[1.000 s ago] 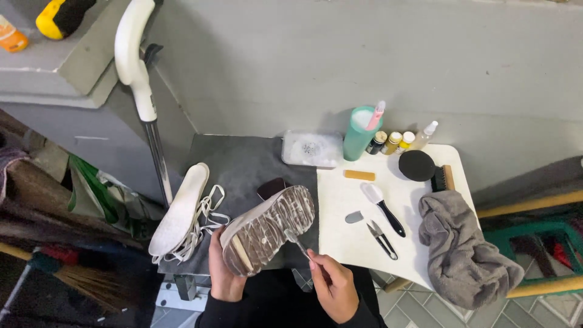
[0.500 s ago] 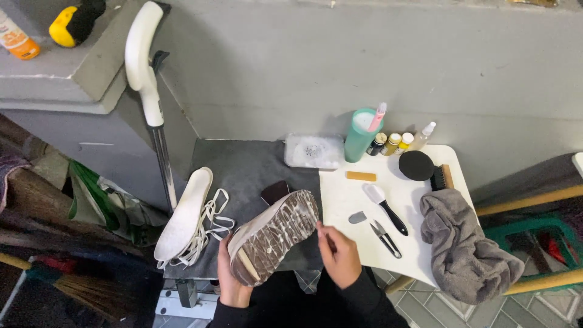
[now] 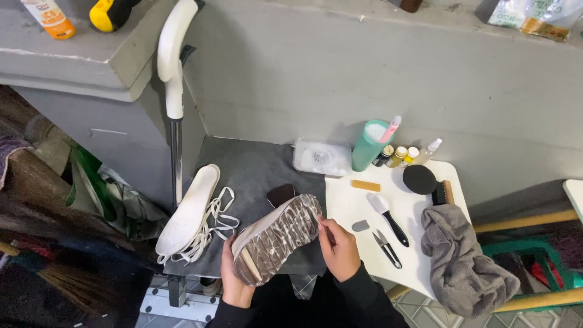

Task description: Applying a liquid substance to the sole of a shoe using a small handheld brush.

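Observation:
My left hand (image 3: 232, 280) grips the heel end of a shoe (image 3: 276, 238) turned sole up, its brown tread streaked with white. My right hand (image 3: 337, 247) is at the toe end of the sole, fingers pinched together against its edge; a thin tool may be between them, but it is too small to tell. A white insole (image 3: 189, 208) and loose white laces (image 3: 214, 220) lie on the grey mat (image 3: 255, 167) to the left of the shoe.
On the white table (image 3: 352, 206) lie a black-handled brush (image 3: 388, 217), small scissors (image 3: 387, 248), a tan block (image 3: 366, 185), a black round lid (image 3: 419, 178), a grey cloth (image 3: 461, 261), a teal cup (image 3: 371, 144), small bottles (image 3: 401, 155) and a clear tray (image 3: 322, 158). A white-handled crutch (image 3: 172, 79) leans at left.
My right hand has moved up from below the shoe to the toe end of the sole. The shoe has tilted slightly and the camera view has shifted a little.

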